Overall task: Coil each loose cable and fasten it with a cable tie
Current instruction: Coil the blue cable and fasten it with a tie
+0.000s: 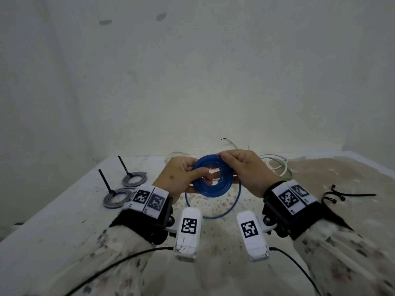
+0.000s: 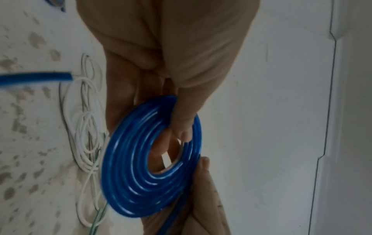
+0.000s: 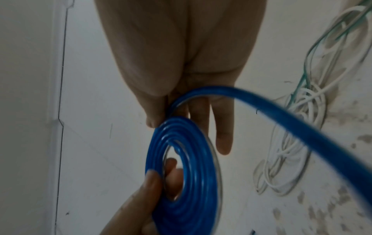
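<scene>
A blue cable coil (image 1: 213, 184) (image 2: 141, 179) (image 3: 187, 182) is held upright above the table between both hands. My left hand (image 1: 183, 176) pinches its left side, thumb (image 2: 182, 124) across the turns and fingers behind. My right hand (image 1: 243, 167) pinches the top edge between thumb (image 3: 154, 114) and fingers. A loose blue tail (image 1: 222, 214) (image 3: 302, 127) hangs from the coil in a loop down to the table; its cut end (image 2: 68, 76) shows in the left wrist view. Black cable ties (image 1: 339, 196) lie on the right.
Two grey coils (image 1: 116, 198) (image 1: 134, 179), each fastened with a black tie sticking up, lie at the left. A tangle of white and green cables (image 1: 275, 165) (image 2: 86, 143) (image 3: 298, 143) lies behind the hands. The table (image 1: 64, 221) is stained; a wall stands close behind.
</scene>
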